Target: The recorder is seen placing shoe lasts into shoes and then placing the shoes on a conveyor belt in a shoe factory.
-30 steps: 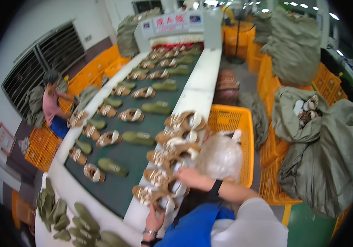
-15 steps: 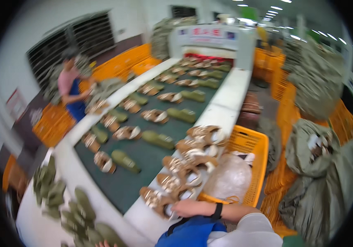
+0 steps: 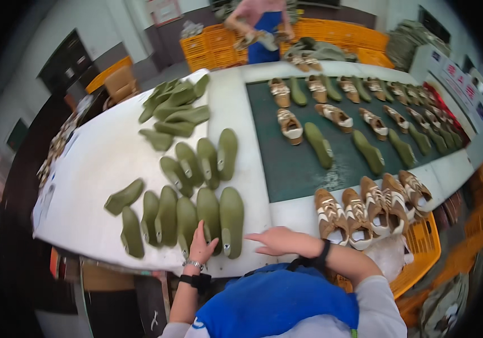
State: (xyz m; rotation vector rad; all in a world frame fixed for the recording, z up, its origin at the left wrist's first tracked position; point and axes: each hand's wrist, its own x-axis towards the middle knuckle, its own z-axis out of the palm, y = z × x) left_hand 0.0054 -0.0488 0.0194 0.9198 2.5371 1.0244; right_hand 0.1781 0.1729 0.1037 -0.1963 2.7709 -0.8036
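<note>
My left hand [image 3: 201, 243] rests with fingers spread on the near row of green shoe forms [image 3: 210, 213] on the white table [image 3: 101, 163], while my right hand [image 3: 278, 241] lies flat and open just right of them, near the brown shoes [image 3: 365, 205].

Both hands in view, forearms entering from the lower edge.

Left hand [image 3: 201, 243]: forearm bare, runs nearly straight up from the bottom edge. Wrist carries a metal bracelet plus a dark band below it. Palm down, fingers extended forward and slightly spread, not curled around anything.

Right hand [image 3: 278, 241]: forearm comes in from the right, angled across toward the left, elbow bent. Light long sleeve pushed up to mid-forearm, dark band at the wrist. Palm down, fingers loosely extended and pointing left, nothing gripped.

Hands sit near each other, a small gap between them, fingertips not touching.
</note>
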